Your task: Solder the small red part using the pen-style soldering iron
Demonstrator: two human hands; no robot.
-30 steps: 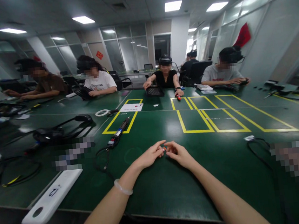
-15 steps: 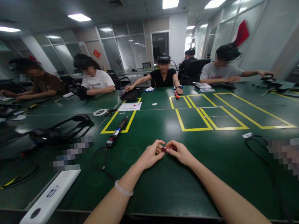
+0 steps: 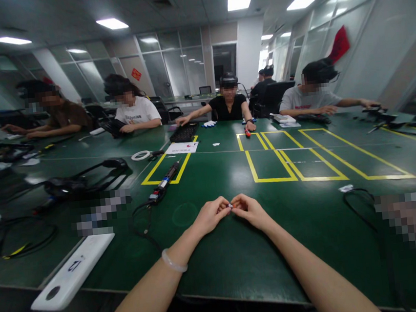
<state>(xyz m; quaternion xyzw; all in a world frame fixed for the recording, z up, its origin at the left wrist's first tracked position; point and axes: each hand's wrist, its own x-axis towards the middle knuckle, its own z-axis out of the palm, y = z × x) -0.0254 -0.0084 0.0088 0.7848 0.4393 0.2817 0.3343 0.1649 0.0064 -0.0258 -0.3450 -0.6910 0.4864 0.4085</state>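
Observation:
My left hand point(image 3: 212, 214) and my right hand point(image 3: 250, 210) meet above the green table point(image 3: 217, 253), fingertips almost touching. Between them is a tiny red and whitish piece point(image 3: 230, 206), too small and too covered by fingers to name. Both hands are closed in a pinch around it, thumbs toward me. To the left of my left hand lies a pen-shaped electric screwdriver point(image 3: 166, 179) with a cable. A pale bracelet point(image 3: 174, 261) circles my left wrist.
Yellow tape rectangles point(image 3: 274, 180) mark the table. At left lie a white board point(image 3: 74, 272) and a black headset-like device point(image 3: 81, 182). A black tray point(image 3: 183, 132) and white paper point(image 3: 181, 148) sit farther off. Co-workers sit across, one with a hand point(image 3: 250, 126) at a red object. Cables point(image 3: 357, 200) trail at right.
My left fingers have curled in closer around the small piece, and it shows more whitish now and less red. The view has shifted slightly; the things on the table look unmoved.

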